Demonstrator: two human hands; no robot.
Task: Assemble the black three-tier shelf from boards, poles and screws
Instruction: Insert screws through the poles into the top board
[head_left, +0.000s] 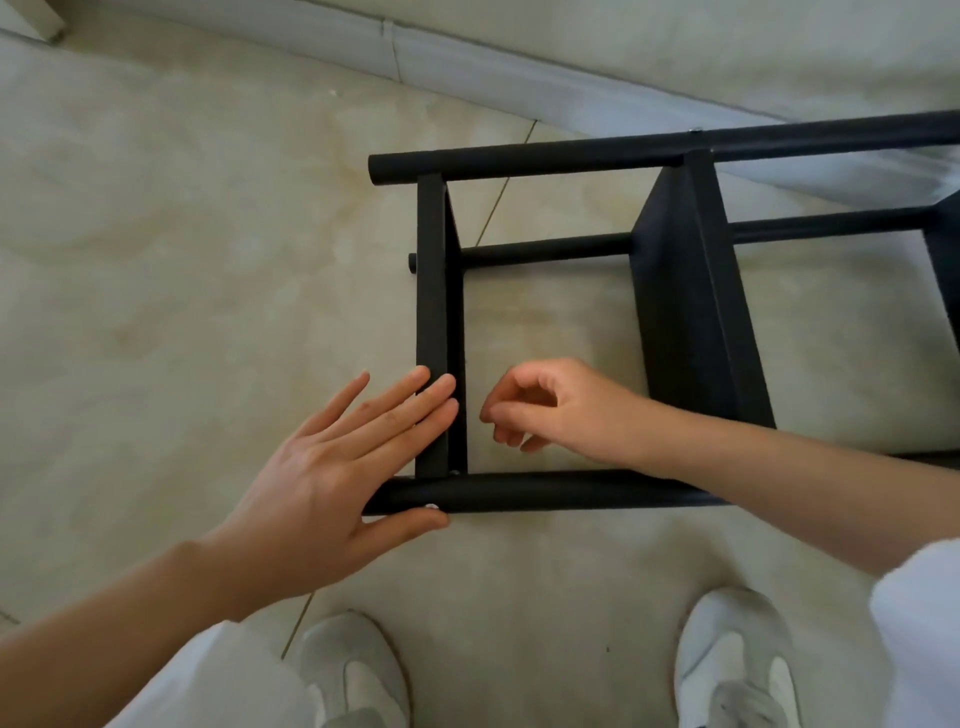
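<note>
My left hand (317, 462) flat, fingers straight, bracing end board (431, 312) — right hand (545, 410) curled, contents unclear; seat screw (431, 507) square in near pole (545, 491).

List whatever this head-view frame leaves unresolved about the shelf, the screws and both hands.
- Shelf: its right end, third board included, is cut off by the frame's right edge.
- Right hand: fingertips pinch together; whether they hold a screw is too small to tell.
- Near pole: the right forearm hides its right stretch.
- Screw head by the left hand's thumb: too small to judge how far it is driven.
</note>
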